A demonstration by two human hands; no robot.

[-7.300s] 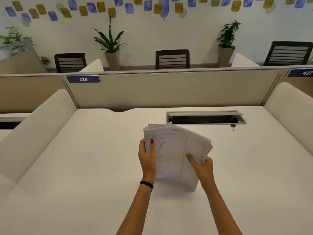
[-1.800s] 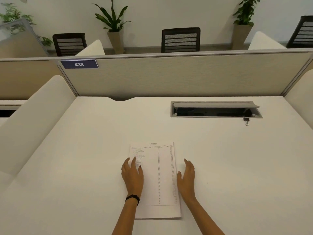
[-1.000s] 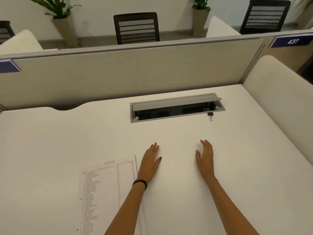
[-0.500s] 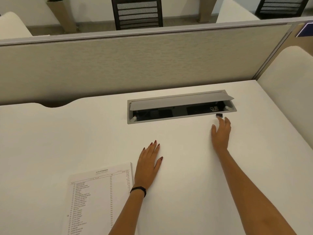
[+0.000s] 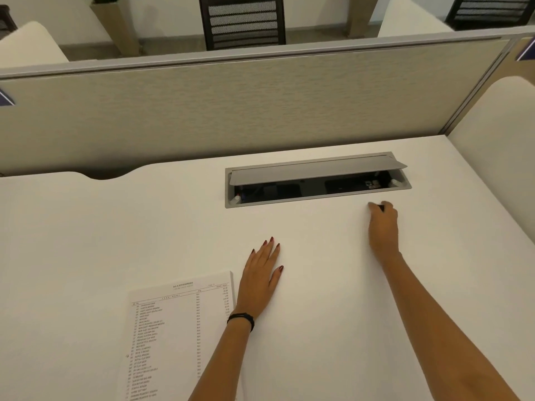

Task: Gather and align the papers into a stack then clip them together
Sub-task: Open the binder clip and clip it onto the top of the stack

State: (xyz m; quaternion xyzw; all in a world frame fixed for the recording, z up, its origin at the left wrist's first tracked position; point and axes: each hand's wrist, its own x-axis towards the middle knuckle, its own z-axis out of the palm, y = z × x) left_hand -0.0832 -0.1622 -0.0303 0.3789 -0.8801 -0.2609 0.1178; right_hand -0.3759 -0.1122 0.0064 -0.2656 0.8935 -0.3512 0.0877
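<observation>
Papers [image 5: 176,334] lie in a squared-up stack on the white desk [image 5: 86,241], at the near left, printed side up with a list of small text on the top sheet. Just beside the stack's right edge rests the left hand [image 5: 260,282], flat and open on the desk with fingers together and pointing away from the person; a black band [image 5: 241,318] circles its wrist, and the forearm crosses the stack's lower right corner. Well apart from it, the right hand [image 5: 383,227] reaches forward across the desk toward the far right, its fingers curled closed around a small black clip [image 5: 379,207], of which only a dark bit shows at the fingertips. This hand sits just in front of a grey cable tray [image 5: 318,198] sunk into the desk, whose lid [image 5: 315,170] is tilted up so the dark inside shows. Behind the tray a beige divider panel [image 5: 260,105] runs across the back of the desk, and past it stands a black chair [image 5: 243,21].
</observation>
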